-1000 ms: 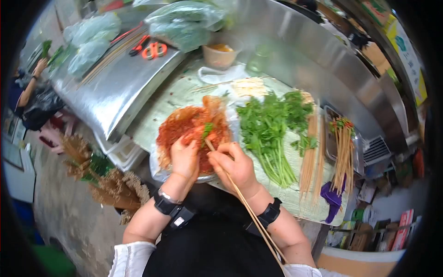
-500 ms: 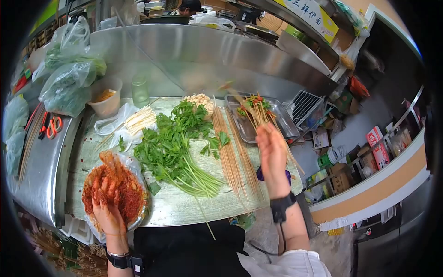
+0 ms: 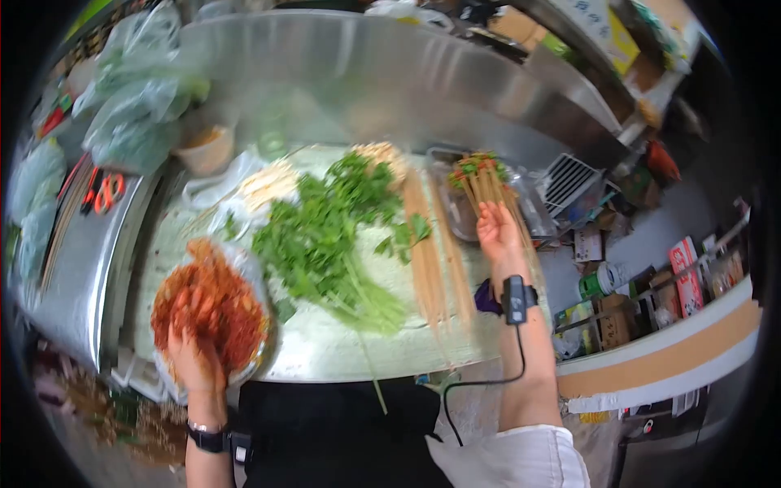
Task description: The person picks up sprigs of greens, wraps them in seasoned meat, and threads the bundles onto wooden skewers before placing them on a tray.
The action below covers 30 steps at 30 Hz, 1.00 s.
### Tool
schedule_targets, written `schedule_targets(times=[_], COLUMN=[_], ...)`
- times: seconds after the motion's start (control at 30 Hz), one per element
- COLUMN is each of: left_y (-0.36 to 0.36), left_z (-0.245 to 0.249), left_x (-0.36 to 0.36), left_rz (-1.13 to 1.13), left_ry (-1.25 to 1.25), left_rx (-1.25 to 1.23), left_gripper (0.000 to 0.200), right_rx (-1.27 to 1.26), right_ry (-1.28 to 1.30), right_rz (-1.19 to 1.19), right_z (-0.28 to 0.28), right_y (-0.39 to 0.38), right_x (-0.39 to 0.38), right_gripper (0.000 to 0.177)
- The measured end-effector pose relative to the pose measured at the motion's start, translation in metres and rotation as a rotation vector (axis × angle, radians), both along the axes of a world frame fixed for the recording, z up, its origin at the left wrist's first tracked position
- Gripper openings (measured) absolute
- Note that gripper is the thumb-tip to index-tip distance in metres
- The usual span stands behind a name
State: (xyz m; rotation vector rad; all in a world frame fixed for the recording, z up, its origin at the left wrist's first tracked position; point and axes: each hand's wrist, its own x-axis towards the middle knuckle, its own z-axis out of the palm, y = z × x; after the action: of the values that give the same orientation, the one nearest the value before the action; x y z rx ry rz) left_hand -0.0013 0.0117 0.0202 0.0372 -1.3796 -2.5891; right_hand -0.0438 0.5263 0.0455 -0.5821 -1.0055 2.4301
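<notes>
My left hand (image 3: 195, 350) is in a bowl (image 3: 256, 358) of red chili mixture (image 3: 240, 333), at the left front of the table. Its chili-coated fingers are curled, and whatever lies in them cannot be made out. An orange, sauce-covered piece of food (image 3: 213, 268) stands up behind it. At the right, my right hand (image 3: 499, 236) has its fingers bent around the stick of a skewer, over a metal tray (image 3: 465, 220). Several skewers (image 3: 480, 175) with green and red food at their tips lie there, sticks toward me.
Leafy green herbs (image 3: 317, 252) cover the middle of the table. Bare bamboo sticks (image 3: 427, 260) lie to their right. Behind are pale strips (image 3: 270, 185) on a plastic bag and a tub (image 3: 205, 153). Orange-handled scissors (image 3: 109, 193) lie on the left metal surface.
My right hand has moved toward the tray, and the raised, blurred skewer now lies among the others. My left hand stays in the bowl. The whole view has shifted slightly.
</notes>
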Motion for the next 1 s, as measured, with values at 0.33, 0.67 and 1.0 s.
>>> schedule_targets(times=[0.33, 0.67, 1.0], left_y=[-0.005, -0.004, -0.004], left_z=[-0.008, -0.013, -0.010], left_x=[0.000, 0.000, 0.001], left_rz=[0.018, 0.011, -0.005], left_ry=[-0.051, 0.029, -0.025], left_rx=[0.033, 0.066, 0.066], left_gripper=[0.038, 0.034, 0.032], right_rx=[1.184, 1.116, 0.863], right_ry=[-0.315, -0.502, -0.104], right_rz=[0.658, 0.694, 0.462], right_z=[0.011, -0.016, 0.053], right_y=[-0.175, -0.175, -0.156], right_x=[0.001, -0.033, -0.012], right_gripper=[0.010, 0.011, 0.024])
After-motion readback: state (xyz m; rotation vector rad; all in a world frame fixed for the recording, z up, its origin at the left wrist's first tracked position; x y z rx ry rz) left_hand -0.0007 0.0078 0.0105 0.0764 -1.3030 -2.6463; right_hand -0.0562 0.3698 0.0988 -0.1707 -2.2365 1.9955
